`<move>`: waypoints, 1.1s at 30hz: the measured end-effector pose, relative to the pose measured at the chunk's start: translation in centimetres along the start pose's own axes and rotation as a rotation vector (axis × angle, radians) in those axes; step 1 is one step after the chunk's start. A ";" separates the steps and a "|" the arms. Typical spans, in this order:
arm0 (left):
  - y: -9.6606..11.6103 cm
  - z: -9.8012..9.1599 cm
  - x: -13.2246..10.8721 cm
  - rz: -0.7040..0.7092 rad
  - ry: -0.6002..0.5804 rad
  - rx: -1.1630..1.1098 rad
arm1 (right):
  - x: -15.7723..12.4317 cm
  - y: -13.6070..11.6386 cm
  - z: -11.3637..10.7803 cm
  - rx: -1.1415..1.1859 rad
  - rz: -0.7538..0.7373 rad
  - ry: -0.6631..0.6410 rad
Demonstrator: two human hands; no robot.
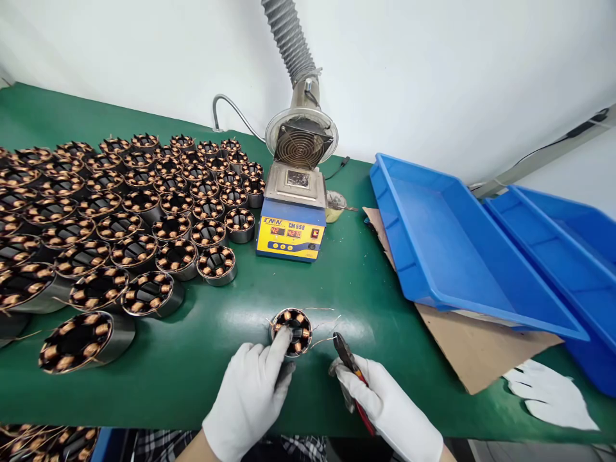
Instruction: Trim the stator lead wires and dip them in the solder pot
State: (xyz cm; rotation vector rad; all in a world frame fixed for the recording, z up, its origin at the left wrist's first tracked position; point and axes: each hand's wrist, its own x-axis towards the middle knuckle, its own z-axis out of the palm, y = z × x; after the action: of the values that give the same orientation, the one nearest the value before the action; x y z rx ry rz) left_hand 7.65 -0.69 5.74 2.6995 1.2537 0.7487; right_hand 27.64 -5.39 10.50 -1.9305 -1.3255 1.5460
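A motor stator (305, 319) with copper windings stands on the green table in front of me, and several thin wire ends stick out from its right side. My left hand (253, 391), in a white glove, steadies it, the index finger pressed onto the windings and the thumb close to the near rim. Wrapped in my gloved right hand (380, 401) is a pair of cutting pliers (344, 351) with red handles. Their dark jaws point up toward the wire ends, near the tip of the lowest wire; whether they touch it I cannot tell.
Several rows of stators (120, 224) fill the table's left side. Behind my hands stands a blue and yellow CM 558 unit (291, 234) under an extractor fan (302, 144). Blue trays (433, 231), cardboard (481, 350) and a white glove (553, 391) lie to the right.
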 end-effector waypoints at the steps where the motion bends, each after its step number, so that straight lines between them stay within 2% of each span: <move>1: 0.0 0.0 0.0 -0.002 -0.004 0.000 | 0.0 0.0 0.0 0.004 0.000 -0.001; 11: 0.0 -0.2 0.0 0.001 -0.001 0.002 | 0.0 0.4 0.5 0.003 0.003 0.038; 14: 0.0 -0.1 0.0 0.007 -0.023 0.010 | 0.0 0.8 0.6 -0.028 -0.009 0.112; 16: 0.1 -0.2 0.2 0.017 -0.025 0.032 | 0.1 1.2 0.2 -0.070 -0.017 0.211; 18: 0.1 -0.2 0.3 0.020 -0.017 0.051 | 0.4 1.6 -0.8 -0.185 -0.016 0.360; 21: 0.3 -0.2 0.4 0.011 -0.023 0.048 | 1.5 2.1 -2.1 -0.555 0.067 0.583; 24: 0.4 -0.4 0.2 0.000 -0.046 0.039 | 3.4 2.4 -2.6 -0.959 0.079 0.681; 26: 0.5 -1.0 0.3 -0.003 -0.086 0.046 | 4.7 2.6 -2.5 -1.121 -0.016 0.751; 29: 0.8 -2.7 1.4 -0.063 -0.203 0.095 | 5.9 3.3 -2.4 -1.188 -0.154 0.889; 33: 1.5 -4.6 4.1 -0.256 -0.517 0.044 | 6.1 4.9 -3.2 -1.144 -0.239 0.941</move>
State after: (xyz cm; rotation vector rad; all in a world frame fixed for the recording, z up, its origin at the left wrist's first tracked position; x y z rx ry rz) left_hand 8.84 0.72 11.79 2.4528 1.4306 -0.0116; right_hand 32.51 -2.00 4.49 -2.3604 -1.9306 -0.4727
